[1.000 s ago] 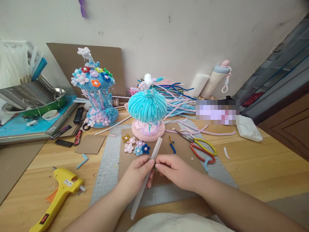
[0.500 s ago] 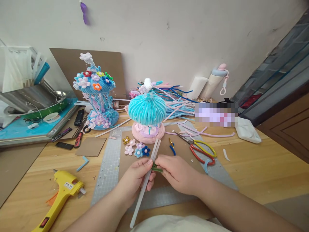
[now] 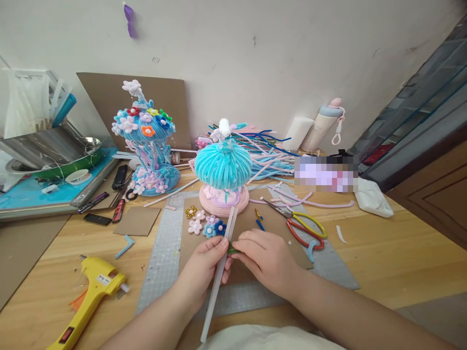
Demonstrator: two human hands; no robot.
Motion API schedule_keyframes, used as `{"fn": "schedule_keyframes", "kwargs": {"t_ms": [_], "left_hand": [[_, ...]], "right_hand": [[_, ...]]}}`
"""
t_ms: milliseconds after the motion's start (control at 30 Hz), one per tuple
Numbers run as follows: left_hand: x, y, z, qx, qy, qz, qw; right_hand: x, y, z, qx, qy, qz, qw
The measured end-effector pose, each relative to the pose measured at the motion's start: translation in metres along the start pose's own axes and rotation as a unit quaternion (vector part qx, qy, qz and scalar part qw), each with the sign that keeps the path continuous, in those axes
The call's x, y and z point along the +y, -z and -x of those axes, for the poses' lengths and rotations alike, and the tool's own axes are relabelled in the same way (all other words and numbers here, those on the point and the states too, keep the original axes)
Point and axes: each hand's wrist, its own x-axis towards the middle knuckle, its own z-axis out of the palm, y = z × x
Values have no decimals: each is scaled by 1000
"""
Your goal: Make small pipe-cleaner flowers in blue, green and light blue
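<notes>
My left hand [image 3: 207,262] is closed around two translucent glue sticks [image 3: 212,301], which slant up between thumb and fingers. Close against them, my right hand [image 3: 268,257] pinches a short green pipe cleaner [image 3: 231,249], mostly hidden by the fingers of both hands. Just beyond the tips of the sticks stands a turquoise domed pipe-cleaner lamp [image 3: 223,165] on a round pink base [image 3: 239,208]. Small pipe-cleaner flowers [image 3: 195,226] in gold, pink and blue lie left of the sticks. Under my hands is a cardboard sheet [image 3: 295,250] on a grey cutting mat [image 3: 156,267].
A yellow glue gun [image 3: 97,284] lies at the left. Scissors [image 3: 306,228] with red and yellow handles rest at the right. Behind are a flower-covered blue pipe-cleaner lamp [image 3: 144,129], loose pipe cleaners [image 3: 273,163], a bottle [image 3: 321,126] and a metal pot [image 3: 44,148].
My right hand has turned over slightly and drawn in toward the sticks; less of the green pipe cleaner shows. The glue sticks have shifted and become a little steeper.
</notes>
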Motion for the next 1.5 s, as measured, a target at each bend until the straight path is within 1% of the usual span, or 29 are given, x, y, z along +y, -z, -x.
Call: {"fn": "schedule_keyframes", "kwargs": {"t_ms": [133,333,467,533,567,600,633,667,700,733,767,800,833,867,900,933,967,1033,1067,1100,1133,1167,1233,1300,1367,1400,1433,1467,1500], "left_hand": [[-2,0,0,-2,0,-9,1000],[0,-3,1,7,-6,-23,1000],[0,-4,1,14,-3,-47,999],[-1,-4,1,18,-9,-69,997],[-2,-4,1,21,-17,-83,996],[-3,-4,1,23,-29,-101,994],[-3,-3,1,26,-47,-123,991],[-4,-3,2,27,-71,-149,986],[-4,-2,3,28,-98,-179,979],[-5,-1,4,29,-126,-211,969],[-4,-1,5,31,-151,-240,958],[-4,-1,6,33,-169,-264,949],[-4,-1,6,33,-177,-278,943],[-3,-1,6,31,-176,-281,943],[-3,-1,6,29,-167,-269,948],[-2,-1,6,25,-151,-247,957],[-2,-2,5,23,-130,-217,967],[-2,-2,3,27,-87,-160,983],[-2,-2,2,33,-71,-139,987],[-3,-2,1,37,-62,-125,989],[-3,-2,1,39,-57,-116,991],[-3,-2,1,39,-57,-109,992],[-3,-3,2,32,-56,-104,992],[-3,-4,3,28,-50,-107,993],[-4,-5,4,30,-48,-113,992],[-4,-5,5,31,-53,-118,991],[-5,-5,5,32,-66,-125,989],[-5,-5,5,32,-86,-134,987],[-6,-5,4,33,-111,-146,982]], "right_hand": [[-2,-3,-1,13,-23,-51,998],[-5,-9,-1,14,-113,-154,982],[-8,-10,-2,-1,-120,-183,976],[-8,-10,-4,1,-145,-242,960],[-8,-10,-5,2,-174,-290,941],[-8,-9,-6,-3,-213,-353,911],[-6,-9,-8,-13,-257,-426,867],[-5,-9,-9,-37,-301,-509,805],[-2,-8,-11,-70,-338,-589,730],[1,-8,-11,-108,-363,-654,655],[4,-8,-12,-149,-378,-700,587],[7,-7,-12,-188,-385,-729,534],[9,-7,-12,-218,-385,-741,504],[10,-8,-11,-233,-382,-739,504],[10,-8,-11,-228,-375,-724,533],[9,-8,-9,-206,-365,-698,581],[8,-9,-8,-166,-349,-656,649],[3,-8,-5,-73,-285,-525,798],[1,-7,-3,-42,-245,-453,856],[0,-6,-2,-23,-204,-385,900],[-1,-5,-1,-16,-164,-325,931],[-1,-4,0,-15,-129,-274,953],[-1,-2,1,-20,-80,-205,975],[-2,-2,1,-26,-51,-168,984],[-4,-3,1,-23,-51,-174,983],[-5,-4,0,-13,-70,-204,976],[-6,-6,-1,-1,-106,-263,959],[-6,-7,-2,6,-159,-347,924],[-6,-8,-4,-4,-222,-449,866]]}}
